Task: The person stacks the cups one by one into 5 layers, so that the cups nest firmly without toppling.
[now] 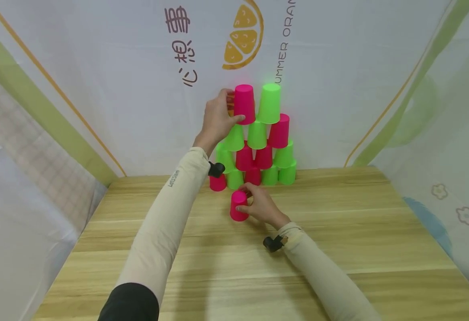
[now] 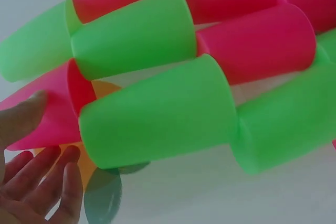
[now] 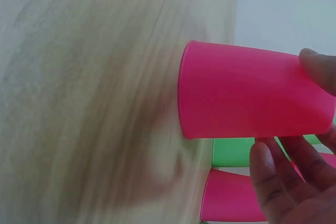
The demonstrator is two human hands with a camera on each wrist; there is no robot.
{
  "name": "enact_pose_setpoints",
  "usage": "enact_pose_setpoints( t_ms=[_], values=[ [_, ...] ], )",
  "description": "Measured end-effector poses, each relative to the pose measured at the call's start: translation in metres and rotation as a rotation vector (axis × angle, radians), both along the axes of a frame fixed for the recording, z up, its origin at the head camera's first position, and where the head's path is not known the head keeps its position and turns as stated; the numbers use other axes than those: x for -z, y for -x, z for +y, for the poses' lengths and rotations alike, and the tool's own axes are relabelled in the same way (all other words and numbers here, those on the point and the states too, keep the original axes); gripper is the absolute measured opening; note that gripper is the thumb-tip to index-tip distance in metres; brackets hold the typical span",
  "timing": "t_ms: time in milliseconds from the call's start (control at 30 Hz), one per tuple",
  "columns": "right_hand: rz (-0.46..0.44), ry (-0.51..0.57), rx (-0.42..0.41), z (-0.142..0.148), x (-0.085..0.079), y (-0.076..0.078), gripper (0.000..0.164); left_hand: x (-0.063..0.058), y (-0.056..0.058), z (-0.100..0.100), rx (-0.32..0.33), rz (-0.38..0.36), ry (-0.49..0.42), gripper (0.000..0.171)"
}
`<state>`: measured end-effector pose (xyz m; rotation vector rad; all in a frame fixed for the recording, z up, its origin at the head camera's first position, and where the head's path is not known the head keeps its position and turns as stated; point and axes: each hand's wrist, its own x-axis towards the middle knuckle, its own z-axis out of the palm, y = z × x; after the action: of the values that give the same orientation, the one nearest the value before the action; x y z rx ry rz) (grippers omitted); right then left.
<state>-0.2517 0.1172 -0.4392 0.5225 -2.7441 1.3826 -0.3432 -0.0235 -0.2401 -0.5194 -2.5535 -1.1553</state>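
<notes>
Bright pink and green plastic cups stand upside down in a stepped pyramid against the wall cloth. At its top left, my left hand (image 1: 215, 118) pinches a pink cup (image 1: 244, 105) between thumb and fingers; its rim sits over two green cups in the row below. Beside it on the same tier is a green cup (image 1: 271, 103). Low in front of the stack, my right hand (image 1: 263, 207) grips another upside-down pink cup (image 1: 238, 209). In the right wrist view, thumb and fingers lie on opposite sides of this pink cup (image 3: 247, 93), near its closed end.
The wooden table (image 1: 322, 249) runs from the stack toward me. Behind it hangs a white cloth (image 1: 130, 80) with an orange-slice print (image 1: 244, 40). Lower tiers include a green cup (image 1: 287, 173) at the right end and a pink cup (image 1: 218, 182) at the left.
</notes>
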Motion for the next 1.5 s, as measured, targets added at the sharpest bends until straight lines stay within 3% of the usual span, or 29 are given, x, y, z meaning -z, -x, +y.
enact_pose_setpoints(
  t_ms=[233,400,533,733,833,967,1100,1200,1500],
  values=[
    [0.013,0.035,-0.013,0.002,0.004,0.001,0.049,0.014,-0.012,-0.021,-0.013,0.089,0.013,0.059],
    [0.028,0.033,-0.028,0.006,0.004,0.001,0.049,0.037,-0.024,-0.049,-0.008,0.145,-0.019,0.044],
    [0.024,0.019,-0.021,0.011,0.002,0.002,0.050,0.065,-0.037,-0.072,0.008,0.110,-0.050,0.040],
    [0.029,0.002,-0.019,0.022,-0.011,0.003,0.047,0.107,-0.061,-0.090,0.059,-0.051,0.005,0.036],
    [0.061,0.004,-0.036,0.026,-0.025,0.004,0.047,0.123,-0.077,-0.092,0.116,-0.152,0.039,0.037],
    [0.144,0.015,-0.059,0.030,-0.046,0.009,0.048,0.139,-0.100,-0.091,0.172,-0.216,0.088,0.035],
    [0.171,0.019,-0.078,0.035,-0.076,0.014,0.050,0.152,-0.123,-0.090,0.190,-0.215,0.134,0.034],
    [0.135,-0.011,-0.082,0.039,-0.104,0.017,0.053,0.159,-0.138,-0.092,0.190,-0.212,0.157,0.033],
    [0.129,-0.118,-0.058,0.050,-0.175,0.026,0.052,0.174,-0.178,-0.106,0.109,-0.159,0.231,0.028]
  ],
)
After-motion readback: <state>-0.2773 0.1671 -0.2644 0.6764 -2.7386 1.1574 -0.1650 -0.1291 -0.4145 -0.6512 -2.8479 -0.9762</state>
